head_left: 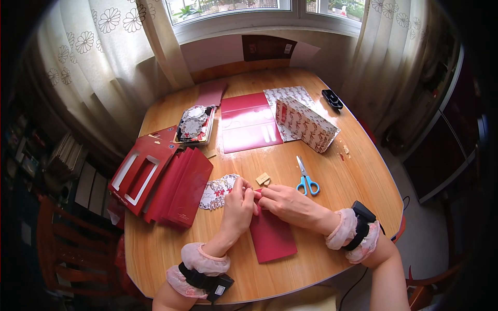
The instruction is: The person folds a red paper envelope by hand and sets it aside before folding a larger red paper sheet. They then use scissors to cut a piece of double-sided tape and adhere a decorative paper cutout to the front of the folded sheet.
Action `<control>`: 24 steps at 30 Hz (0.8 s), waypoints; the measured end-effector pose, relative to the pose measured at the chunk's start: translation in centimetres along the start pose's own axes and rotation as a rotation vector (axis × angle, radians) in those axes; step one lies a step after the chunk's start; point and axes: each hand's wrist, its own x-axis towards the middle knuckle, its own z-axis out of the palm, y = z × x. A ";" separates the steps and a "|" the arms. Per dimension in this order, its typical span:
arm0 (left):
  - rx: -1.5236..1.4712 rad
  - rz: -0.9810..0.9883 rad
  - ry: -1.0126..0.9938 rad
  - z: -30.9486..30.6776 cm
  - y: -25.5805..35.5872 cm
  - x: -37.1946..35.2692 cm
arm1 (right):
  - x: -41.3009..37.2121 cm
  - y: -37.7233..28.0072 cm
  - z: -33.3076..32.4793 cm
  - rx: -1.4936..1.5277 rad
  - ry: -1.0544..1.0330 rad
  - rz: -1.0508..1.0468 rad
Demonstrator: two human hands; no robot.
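Observation:
A dark red card or paper sleeve (pixel 273 236) lies on the table in front of me, its long side running towards me. At its far end my left hand (pixel 240 206) has thumb and fingers pinched together on the edge. From the other side, my right hand (pixel 288 206) grips the same end, fingers bent and touching the left fingertips. Exactly what the fingertips do is hidden. A white die-cut paper piece with red and grey print (pixel 220 191) lies beside my left hand. Just beyond the hands is a small beige block-like piece (pixel 263 179), with scissors with blue handles (pixel 308 182) to its right.
Red folded boxes or bags (pixel 179 184) stand at the left. Behind them a tray (pixel 210 136) holds printed cut-outs. A glossy red sheet (pixel 249 124), a patterned folded card (pixel 307 126) and a black object (pixel 332 99) are at the back. Paper scraps (pixel 346 150) lie right.

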 end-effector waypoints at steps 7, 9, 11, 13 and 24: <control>-0.011 0.004 -0.002 0.0 -0.6 0.1 | 0.3 -0.2 0.5 0.019 0.092 0.027; -0.005 0.004 -0.004 -0.1 -0.6 0.1 | 0.4 -0.3 0.6 0.004 0.076 0.040; 0.016 -0.007 -0.008 0.0 -0.4 0.1 | 0.2 -0.3 0.6 -0.013 0.063 0.055; 0.005 -0.007 0.003 0.0 -0.2 0.1 | 0.0 -0.2 0.7 0.000 0.033 0.110; -0.029 -0.011 -0.005 -0.1 0.1 0.0 | -0.6 0.3 -0.6 0.267 0.137 0.211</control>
